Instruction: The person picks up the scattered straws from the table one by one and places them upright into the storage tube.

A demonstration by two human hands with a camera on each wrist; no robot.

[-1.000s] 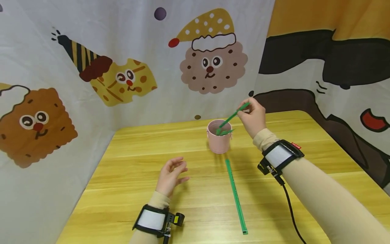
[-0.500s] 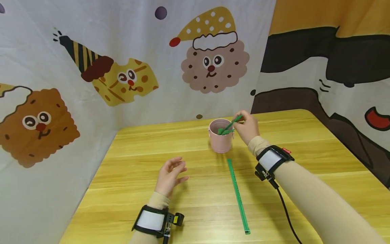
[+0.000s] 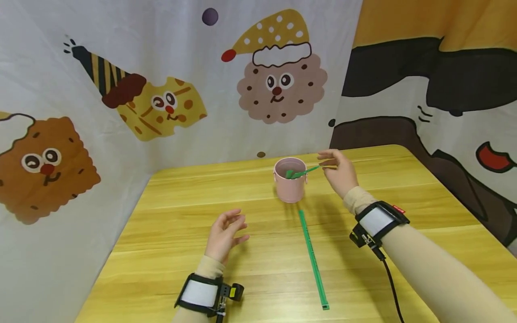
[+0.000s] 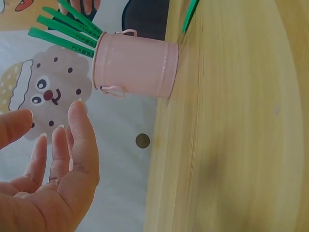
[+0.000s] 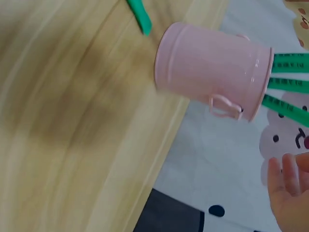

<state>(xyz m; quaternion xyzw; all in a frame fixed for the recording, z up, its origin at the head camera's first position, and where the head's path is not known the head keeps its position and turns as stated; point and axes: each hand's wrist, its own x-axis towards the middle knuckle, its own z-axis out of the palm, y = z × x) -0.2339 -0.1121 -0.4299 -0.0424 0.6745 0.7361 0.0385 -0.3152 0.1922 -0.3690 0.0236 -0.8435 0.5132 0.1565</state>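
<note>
The fingers of the right hand [image 3: 341, 176] are parted and grip nothing; they hover beside the rim of the pink bucket [image 3: 290, 190], near the outer tips of the green strips [image 4: 60, 42]. From the head view alone I cannot tell whether they brush the nearest tip, but the right wrist view shows a gap between the fingers and the strips in sight there. The left hand [image 3: 224, 235] hangs above the tabletop [image 3: 173, 229], fingers loosely bent and holding nothing, well apart from the bucket.

The left wrist view shows four strips leaning out over the rim, their lower ends inside the bucket, which stands upright. Those four look finished with, since no finger grips them. A single loose strip [image 3: 313, 260] lies flat on the tabletop in front of the bucket, its far end near the base. Judging by this layout, the gathering is mostly done, and that strip is the only one in view left outside. Beyond the tabletop hangs a cartoon-printed cloth [image 3: 181, 150].
</note>
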